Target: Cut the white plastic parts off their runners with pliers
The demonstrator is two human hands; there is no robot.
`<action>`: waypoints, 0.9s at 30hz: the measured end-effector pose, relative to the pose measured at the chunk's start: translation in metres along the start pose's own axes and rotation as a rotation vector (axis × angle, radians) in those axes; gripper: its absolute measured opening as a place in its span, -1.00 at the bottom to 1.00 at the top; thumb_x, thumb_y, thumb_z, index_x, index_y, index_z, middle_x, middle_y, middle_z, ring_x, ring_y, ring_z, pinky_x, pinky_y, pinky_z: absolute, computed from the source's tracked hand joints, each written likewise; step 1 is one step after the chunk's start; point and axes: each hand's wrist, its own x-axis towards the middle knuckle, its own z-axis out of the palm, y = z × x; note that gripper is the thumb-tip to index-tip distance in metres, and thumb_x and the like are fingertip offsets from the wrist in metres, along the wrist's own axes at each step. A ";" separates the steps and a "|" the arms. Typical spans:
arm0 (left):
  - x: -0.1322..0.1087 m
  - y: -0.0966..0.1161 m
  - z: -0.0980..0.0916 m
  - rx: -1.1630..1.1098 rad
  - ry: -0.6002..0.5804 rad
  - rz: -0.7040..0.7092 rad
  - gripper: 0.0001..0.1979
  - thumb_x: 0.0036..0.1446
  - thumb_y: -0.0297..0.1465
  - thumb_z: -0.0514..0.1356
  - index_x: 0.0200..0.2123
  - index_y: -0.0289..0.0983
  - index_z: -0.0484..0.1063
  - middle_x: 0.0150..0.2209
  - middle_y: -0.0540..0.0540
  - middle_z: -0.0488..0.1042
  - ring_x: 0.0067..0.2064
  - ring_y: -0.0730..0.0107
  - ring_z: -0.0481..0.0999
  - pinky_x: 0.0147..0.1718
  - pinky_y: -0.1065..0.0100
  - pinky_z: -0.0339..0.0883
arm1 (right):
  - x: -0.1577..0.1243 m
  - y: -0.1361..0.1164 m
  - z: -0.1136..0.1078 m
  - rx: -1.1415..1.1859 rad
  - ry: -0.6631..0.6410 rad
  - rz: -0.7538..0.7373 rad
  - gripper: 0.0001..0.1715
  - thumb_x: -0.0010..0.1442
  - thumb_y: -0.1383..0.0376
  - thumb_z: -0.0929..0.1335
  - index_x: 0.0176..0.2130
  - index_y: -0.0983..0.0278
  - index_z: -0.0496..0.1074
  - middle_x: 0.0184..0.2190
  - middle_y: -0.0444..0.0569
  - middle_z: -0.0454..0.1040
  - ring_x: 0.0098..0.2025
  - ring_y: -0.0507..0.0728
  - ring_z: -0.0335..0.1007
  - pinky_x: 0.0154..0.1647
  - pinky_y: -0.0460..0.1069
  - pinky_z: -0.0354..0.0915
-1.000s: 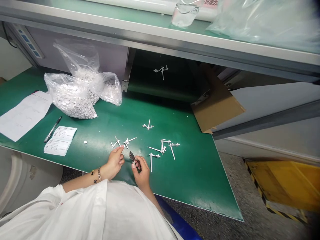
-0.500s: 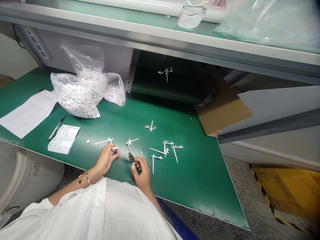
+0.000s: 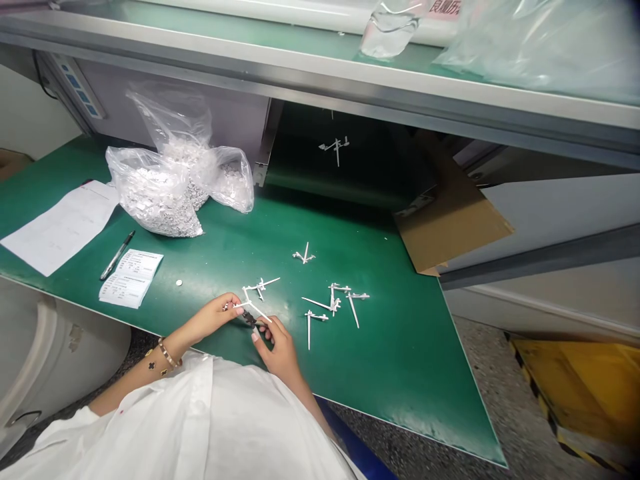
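Note:
My left hand (image 3: pixel 220 311) pinches a white branched plastic sprue (image 3: pixel 257 310), its long stem slanting toward my right hand. Closed around a pair of cutting pliers, my right hand (image 3: pixel 278 347) keeps the tool low over the table. The dark jaws of the pliers (image 3: pixel 249 319) are right at the sprue, near my left fingertips; whether they bite on it I cannot tell. Just behind lies another white sprue (image 3: pixel 261 287). Several more sprues (image 3: pixel 334 303) rest to the right, and one (image 3: pixel 305 255) farther back.
Clear bags of small white parts (image 3: pixel 155 200) stand at the back left. A paper sheet (image 3: pixel 65 223), a pen (image 3: pixel 118 255), printed slips (image 3: pixel 131 279) and a small white disc (image 3: pixel 179 283) lie at left. A cardboard flap (image 3: pixel 450 220) borders the right. A metal-edged shelf (image 3: pixel 300 83) spans above.
My left hand has moved right with its sprue, which is now turned with its stem to the lower right. The pliers have shifted slightly left, and their jaws now meet the sprue.

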 end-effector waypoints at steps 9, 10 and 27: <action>0.002 0.001 0.007 0.035 -0.046 0.091 -0.55 0.17 -0.07 0.00 -0.31 -0.27 0.52 -0.37 -0.04 0.28 -0.35 0.42 0.31 -0.31 0.39 0.23 | -0.003 0.000 0.003 0.048 -0.062 -0.007 -0.75 0.06 0.30 0.30 -0.19 0.24 0.39 -0.38 -0.09 0.35 -0.43 0.02 0.23 -0.38 -0.08 0.23; 0.002 0.002 0.009 0.001 -0.042 0.073 -0.54 0.16 -0.05 -0.01 -0.29 -0.27 0.51 -0.37 -0.05 0.29 -0.33 0.41 0.32 -0.30 0.38 0.24 | -0.003 0.000 0.004 0.058 -0.063 -0.007 -0.75 0.07 0.29 0.29 -0.19 0.24 0.39 -0.38 -0.09 0.35 -0.43 0.02 0.23 -0.39 -0.08 0.23; 0.003 -0.003 0.010 0.141 0.060 0.152 -0.51 0.22 -0.09 -0.08 0.06 -0.22 0.36 -0.15 -0.14 0.39 -0.34 0.40 0.33 -0.35 0.38 0.25 | 0.001 -0.005 0.006 0.142 -0.103 0.060 -0.80 0.10 0.28 0.29 -0.24 0.27 0.42 -0.45 -0.12 0.31 -0.49 -0.01 0.16 -0.45 -0.11 0.17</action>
